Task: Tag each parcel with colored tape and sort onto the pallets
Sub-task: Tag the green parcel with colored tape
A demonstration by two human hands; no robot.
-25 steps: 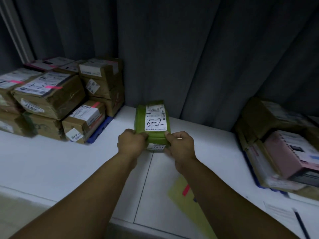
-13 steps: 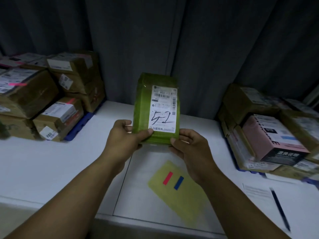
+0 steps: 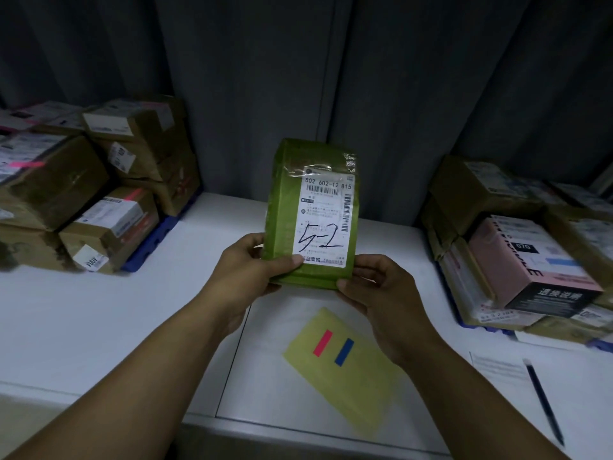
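Head camera: we hold the green parcel (image 3: 311, 214) upright above the tabletop (image 3: 99, 320) middle, left grip (image 3: 248, 270) curled round its lower left corner, right grip (image 3: 381, 290) pinching its lower right. Below, near the front edge, a yellow sheet (image 3: 358, 390) bears a pink tape strip (image 3: 322, 342) and a blue tape strip (image 3: 344, 351).

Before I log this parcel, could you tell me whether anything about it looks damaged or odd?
Only slightly: the clear tape at the top right corner of the green parcel is crumpled above the label. Otherwise the parcel looks intact.
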